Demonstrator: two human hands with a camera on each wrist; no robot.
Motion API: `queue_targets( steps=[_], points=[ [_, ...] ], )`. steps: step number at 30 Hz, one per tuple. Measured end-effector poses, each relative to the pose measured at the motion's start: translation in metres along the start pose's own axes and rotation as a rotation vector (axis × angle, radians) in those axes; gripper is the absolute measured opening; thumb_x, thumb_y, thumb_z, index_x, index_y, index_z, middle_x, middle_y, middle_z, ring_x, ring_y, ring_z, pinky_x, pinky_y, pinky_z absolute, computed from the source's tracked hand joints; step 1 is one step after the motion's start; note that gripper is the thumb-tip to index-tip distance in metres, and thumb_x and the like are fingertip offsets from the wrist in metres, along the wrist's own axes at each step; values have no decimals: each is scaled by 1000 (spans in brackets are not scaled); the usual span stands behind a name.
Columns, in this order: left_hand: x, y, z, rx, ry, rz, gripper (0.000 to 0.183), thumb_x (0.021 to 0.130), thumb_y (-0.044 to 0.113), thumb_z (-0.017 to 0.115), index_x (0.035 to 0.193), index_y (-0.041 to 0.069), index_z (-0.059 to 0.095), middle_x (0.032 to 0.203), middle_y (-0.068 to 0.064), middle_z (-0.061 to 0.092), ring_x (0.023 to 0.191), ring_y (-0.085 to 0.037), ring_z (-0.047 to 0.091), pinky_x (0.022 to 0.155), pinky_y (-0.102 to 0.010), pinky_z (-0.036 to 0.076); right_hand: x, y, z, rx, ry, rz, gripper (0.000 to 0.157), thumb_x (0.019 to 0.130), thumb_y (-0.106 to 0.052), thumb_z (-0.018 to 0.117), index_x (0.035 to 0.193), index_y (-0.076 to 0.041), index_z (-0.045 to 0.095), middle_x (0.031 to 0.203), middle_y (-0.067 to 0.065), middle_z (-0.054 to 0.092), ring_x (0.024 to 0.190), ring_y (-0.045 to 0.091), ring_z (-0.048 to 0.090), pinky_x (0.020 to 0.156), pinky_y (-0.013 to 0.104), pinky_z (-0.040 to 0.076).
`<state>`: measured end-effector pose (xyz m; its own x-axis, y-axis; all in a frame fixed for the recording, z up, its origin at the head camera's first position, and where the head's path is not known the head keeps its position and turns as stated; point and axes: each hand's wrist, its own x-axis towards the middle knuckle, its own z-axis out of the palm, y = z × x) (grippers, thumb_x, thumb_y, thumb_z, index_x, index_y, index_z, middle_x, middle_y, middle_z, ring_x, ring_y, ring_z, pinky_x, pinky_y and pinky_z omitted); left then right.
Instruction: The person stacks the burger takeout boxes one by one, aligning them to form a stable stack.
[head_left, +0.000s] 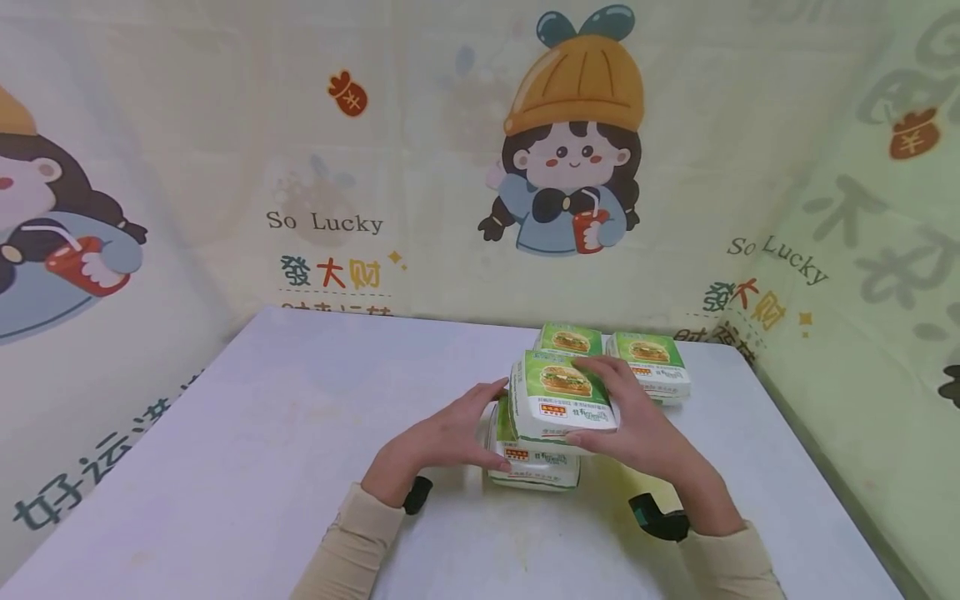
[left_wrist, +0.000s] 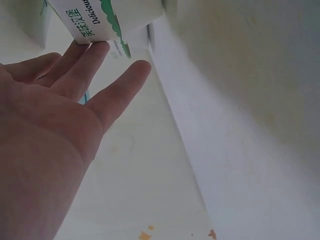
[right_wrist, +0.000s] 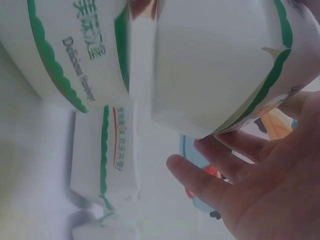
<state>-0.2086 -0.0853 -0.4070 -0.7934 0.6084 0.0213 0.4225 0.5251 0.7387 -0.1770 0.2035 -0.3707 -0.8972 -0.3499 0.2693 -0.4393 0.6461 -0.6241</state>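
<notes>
A: Starting up close: cream sleeves over the white table, black bands at the wrists. And now, with the right hand?

B: Gripping! Clasping the upper burger box between thumb and fingers, green lid and burger picture on show, holding it up over the lower burger box, with a gap between the two in the right wrist view.

A: And with the left hand?

B: Loose there! Reaching with fingers extended to the left side of the lower burger box, touching it with fingertips in the left wrist view.

A: Resting where, that lower one?

B: Right on the table, partly hidden beneath the upper one.

A: Farther back now?

B: Over to a back-left box, partly covered, and just beside it a back-right box, both near the far edge.

A: And beyond?

B: On to the pale backdrop, printed with a cartoon figure in an orange hat, plus "So Lucky" lettering!
</notes>
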Motion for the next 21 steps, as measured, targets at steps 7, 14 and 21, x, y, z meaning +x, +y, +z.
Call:
queue_targets(
  steps=[7,14,21],
  points=[
    [1,-3,0,-44,6,21,115,67,44,90,158,28,20,149,6,40,140,-13,39,116,-43,36,3,-6,11,-29,-9,19,90,73,-51,83,149,-34,37,150,6,31,127,29,41,96,53,46],
    [5,-4,-2,-81,10,58,112,65,39,92,154,33,25,147,12,42,139,-11,40,116,-42,35,4,-14,18,-42,-17,33,90,72,-51,84,147,-30,39,149,8,29,129,30,40,98,53,45],
    [4,-3,-2,-92,7,28,115,62,38,93,155,34,24,149,12,41,140,-11,40,116,-42,34,0,-14,13,-83,-88,43,91,75,-56,79,150,-36,32,155,8,21,131,34,37,96,57,46]
  ],
)
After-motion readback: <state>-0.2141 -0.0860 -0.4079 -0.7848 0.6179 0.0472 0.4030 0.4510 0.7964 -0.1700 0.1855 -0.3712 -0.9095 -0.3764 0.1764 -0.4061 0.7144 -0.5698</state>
